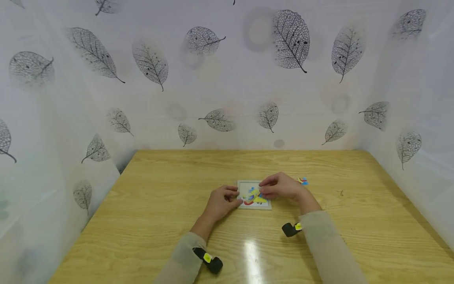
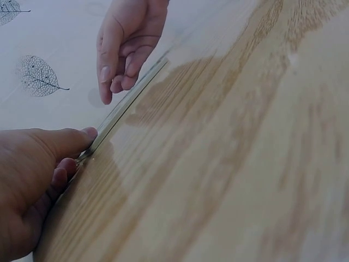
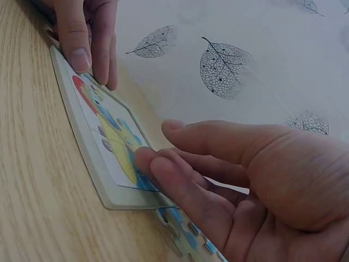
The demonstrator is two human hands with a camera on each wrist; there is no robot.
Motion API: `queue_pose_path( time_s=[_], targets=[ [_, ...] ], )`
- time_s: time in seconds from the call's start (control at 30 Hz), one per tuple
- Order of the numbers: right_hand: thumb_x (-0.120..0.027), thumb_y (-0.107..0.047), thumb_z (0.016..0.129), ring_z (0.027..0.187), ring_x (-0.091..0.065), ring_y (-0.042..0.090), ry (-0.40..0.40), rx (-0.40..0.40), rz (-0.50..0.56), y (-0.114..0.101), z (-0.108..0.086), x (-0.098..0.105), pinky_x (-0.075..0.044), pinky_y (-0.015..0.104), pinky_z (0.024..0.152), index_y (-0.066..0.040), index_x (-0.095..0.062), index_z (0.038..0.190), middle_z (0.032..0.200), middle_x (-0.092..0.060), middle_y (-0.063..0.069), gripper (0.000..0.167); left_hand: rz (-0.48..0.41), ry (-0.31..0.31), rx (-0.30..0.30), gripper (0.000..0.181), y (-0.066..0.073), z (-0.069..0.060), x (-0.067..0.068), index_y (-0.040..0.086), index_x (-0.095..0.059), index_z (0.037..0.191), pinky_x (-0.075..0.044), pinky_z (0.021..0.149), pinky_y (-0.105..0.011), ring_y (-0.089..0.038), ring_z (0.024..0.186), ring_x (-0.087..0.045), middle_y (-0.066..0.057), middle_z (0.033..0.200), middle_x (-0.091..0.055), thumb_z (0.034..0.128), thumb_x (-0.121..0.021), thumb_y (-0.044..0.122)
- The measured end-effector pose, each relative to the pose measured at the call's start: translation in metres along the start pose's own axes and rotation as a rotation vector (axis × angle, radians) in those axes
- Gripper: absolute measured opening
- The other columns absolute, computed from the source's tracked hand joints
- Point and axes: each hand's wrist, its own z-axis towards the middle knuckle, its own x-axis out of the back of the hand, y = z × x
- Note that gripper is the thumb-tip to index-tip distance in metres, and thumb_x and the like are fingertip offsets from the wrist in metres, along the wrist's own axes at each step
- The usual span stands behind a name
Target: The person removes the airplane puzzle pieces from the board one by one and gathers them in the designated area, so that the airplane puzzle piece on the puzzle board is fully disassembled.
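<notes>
A small jigsaw puzzle in a pale frame lies flat on the wooden table, showing a yellow, blue and red picture on white. My left hand holds the left side of the frame; in the left wrist view its thumb lies on the edge with curled fingers beside it. Over the puzzle's right part is my right hand. Its fingers are loosely bent, with the tips close to the picture and nothing seen between them and the thumb. Whether they touch the puzzle cannot be told.
Loose jigsaw pieces lie on the table to the right of the frame, partly behind my right hand. White cloth printed with dark leaves surrounds the back and sides. Black wrist cameras hang from both sleeves.
</notes>
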Motion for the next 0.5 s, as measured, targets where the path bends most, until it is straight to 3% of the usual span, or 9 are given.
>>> queue_pose_path(
  time_s=[0.3,0.5],
  targets=[
    [-0.063,-0.013,0.098,0.087,-0.072,0.018,-0.016,-0.008,0.022,-0.005,0.005,-0.012,-0.060,0.033,0.079,0.010,-0.058,0.131,0.108,-0.070,0.021,0.040,-0.001,0.000,0.009,0.030,0.000,0.001,0.000,0.001,-0.077,0.104,-0.048,0.067,-0.018,-0.008,0.079,-0.057,-0.008,0.119,-0.069,0.0829,-0.083,0.021],
    [-0.062,-0.013,0.099,0.083,-0.069,0.015,-0.024,0.015,-0.092,-0.009,0.005,-0.015,-0.059,0.031,0.077,0.008,-0.060,0.130,0.101,-0.071,0.015,0.037,-0.014,0.000,-0.010,0.030,-0.001,0.001,0.000,0.000,-0.077,0.104,-0.048,0.066,-0.018,-0.009,0.079,-0.057,-0.010,0.119,-0.069,0.0829,-0.083,0.020]
  ],
)
